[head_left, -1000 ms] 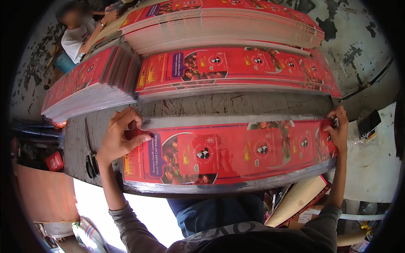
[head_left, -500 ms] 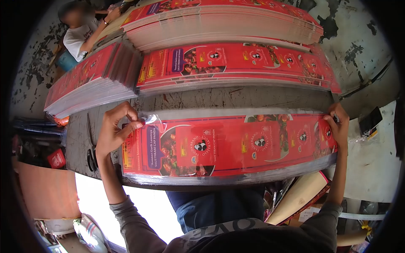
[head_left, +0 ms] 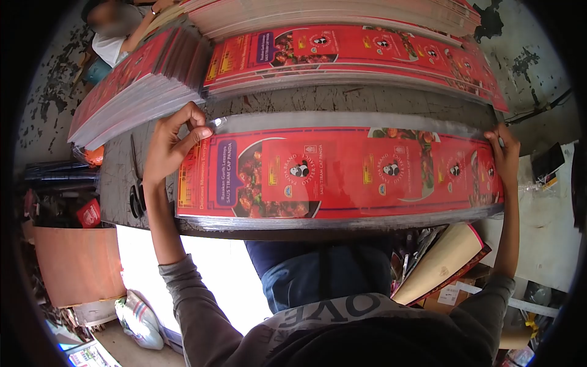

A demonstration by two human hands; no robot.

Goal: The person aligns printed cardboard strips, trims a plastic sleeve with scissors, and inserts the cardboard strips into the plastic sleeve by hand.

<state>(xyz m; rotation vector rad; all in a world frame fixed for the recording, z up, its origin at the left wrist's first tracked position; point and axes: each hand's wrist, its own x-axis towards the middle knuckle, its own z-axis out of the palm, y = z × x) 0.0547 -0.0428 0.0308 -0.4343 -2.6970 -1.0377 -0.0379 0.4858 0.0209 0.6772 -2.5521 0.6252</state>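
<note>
From the head view, here's the near pile: a long stack of clear-filmed red sheets (head_left: 342,174) lying lengthwise along the near edge of the surface (head_left: 293,101), right in front of the person's body. Both of the person's 2 hands are up at its far corners! The left hand (head_left: 173,142) has thumb and forefinger pinched together on the clear film at the far left corner of the top sheet. Over at the other end, the right hand (head_left: 506,154) is at the far right corner, fingers bent and thumb against the edge; whether it's actually pinching the film, I cannot tell. Panda emblems and pictured food run all along that glossy top sheet. Just beside the left forearm, black-handled scissors (head_left: 138,196) lie on the surface, blades pointing away. Look beyond, and there are 3 more piles: a left stack (head_left: 131,101) set at an angle, a middle stack (head_left: 373,55) across the surface, and a taller back stack (head_left: 342,17) cut off at the top. Far left, a second person (head_left: 113,46) in a white top sits with an arm stretched towards the back.
</note>
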